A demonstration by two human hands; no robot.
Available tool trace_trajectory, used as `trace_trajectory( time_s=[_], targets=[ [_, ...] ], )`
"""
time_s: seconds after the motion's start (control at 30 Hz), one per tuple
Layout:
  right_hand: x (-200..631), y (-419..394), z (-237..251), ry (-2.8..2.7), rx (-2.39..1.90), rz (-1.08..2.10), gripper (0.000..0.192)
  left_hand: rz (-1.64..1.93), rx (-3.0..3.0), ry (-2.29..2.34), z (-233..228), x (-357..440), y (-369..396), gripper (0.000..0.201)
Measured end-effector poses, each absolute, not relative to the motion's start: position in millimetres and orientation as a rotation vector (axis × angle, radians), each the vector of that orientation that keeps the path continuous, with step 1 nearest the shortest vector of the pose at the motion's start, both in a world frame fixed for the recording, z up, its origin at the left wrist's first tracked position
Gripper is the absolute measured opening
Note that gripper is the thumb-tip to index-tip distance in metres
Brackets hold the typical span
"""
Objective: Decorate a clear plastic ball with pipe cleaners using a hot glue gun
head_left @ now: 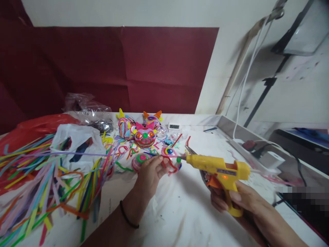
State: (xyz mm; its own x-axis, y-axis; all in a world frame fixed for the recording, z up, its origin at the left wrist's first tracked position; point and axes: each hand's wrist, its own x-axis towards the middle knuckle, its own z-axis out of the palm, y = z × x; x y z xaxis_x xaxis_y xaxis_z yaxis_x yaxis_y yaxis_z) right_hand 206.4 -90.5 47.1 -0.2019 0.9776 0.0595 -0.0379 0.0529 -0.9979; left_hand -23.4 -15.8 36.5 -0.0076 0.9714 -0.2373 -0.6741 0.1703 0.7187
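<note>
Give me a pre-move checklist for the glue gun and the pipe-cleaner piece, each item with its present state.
1. Yellow hot-glue gun held firmly in the right hand: ok.
2. Orange indicator light on the gun lit: ok.
3. Nozzle aimed at the small pink-and-red coiled pipe-cleaner piece: ok, it sits close beside it.
4. Left hand steadying that piece: ok, fingertips are on it.
5. Left fingertips clear of the hot nozzle: cannot tell, they look near.
6. Glue present at the tip: cannot tell, too small to see.
7. Loose bundle of multicoloured pipe cleaners away from the nozzle: ok.
</note>
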Motion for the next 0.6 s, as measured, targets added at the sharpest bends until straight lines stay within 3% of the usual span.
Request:
trace_trajectory(
  time_s=[0.6],
  targets=[
    [203.9, -83.6, 34.1, -1.578, -1.33, 1.064, 0.05, 1.342, 0.448, 0.829, 40.9, -23.1, -19.8, 0.005]
  ],
)
